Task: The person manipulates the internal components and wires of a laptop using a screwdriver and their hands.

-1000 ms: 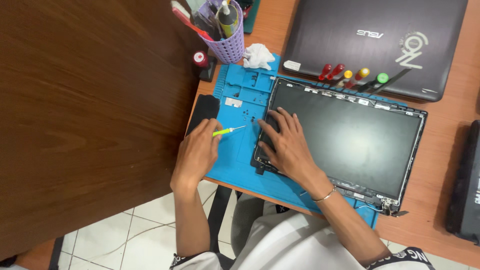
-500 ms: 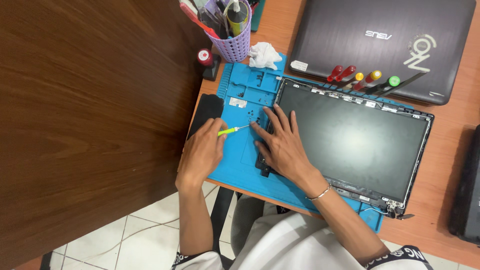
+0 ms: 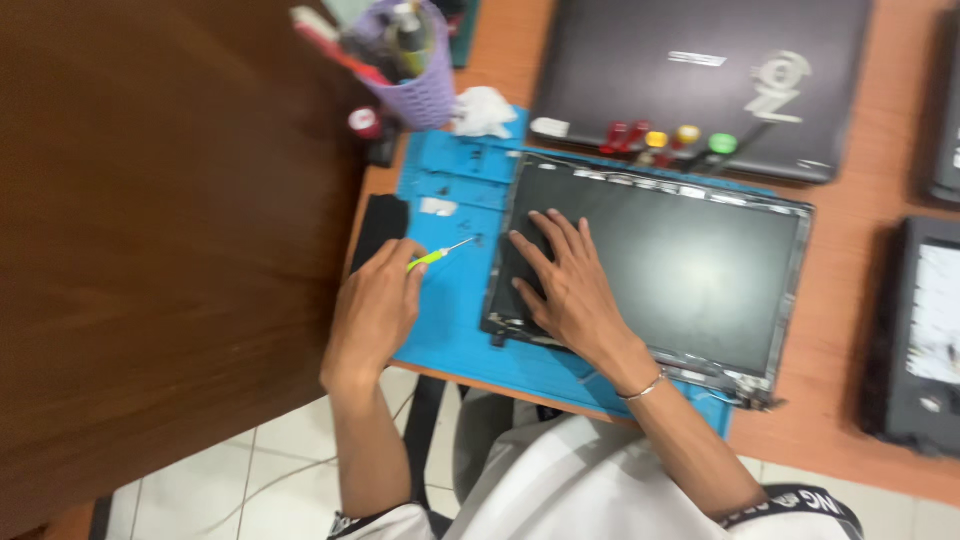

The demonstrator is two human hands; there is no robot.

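- Blurred frame throughout; small parts on the blue work mat (image 3: pixel 455 330) are hard to make out.
- Dark brown wooden panel (image 3: pixel 160 250) fills the left side and hides whatever lies under it.
- Second device (image 3: pixel 925 340) at the right edge is cut off; only part of its pale face shows.
- Closed grey laptop (image 3: pixel 700 80) at the top is partly cut off by the frame edge.
- Lilac perforated cup (image 3: pixel 425 90) at the mat's top corner holds several upright tools, too blurred to tell which; a white crumpled cloth (image 3: pixel 485 110) lies just beside it.
- Row of screwdrivers (image 3: pixel 670 140) with red, yellow and green caps lies between the laptop and the screen.
- Laptop screen panel (image 3: pixel 680 260) lies flat on the mat on the orange surface (image 3: pixel 860 200): dark glass, thin frame, hinge hardware showing at its near corner.
- Right hand (image 3: pixel 565 285) rests flat, fingers spread, on the panel's left end.
- Left hand (image 3: pixel 375 310) is closed around a small green-handled screwdriver (image 3: pixel 435 256), tip resting over the mat beside the panel; a black flat item (image 3: pixel 380 225) lies just past it.
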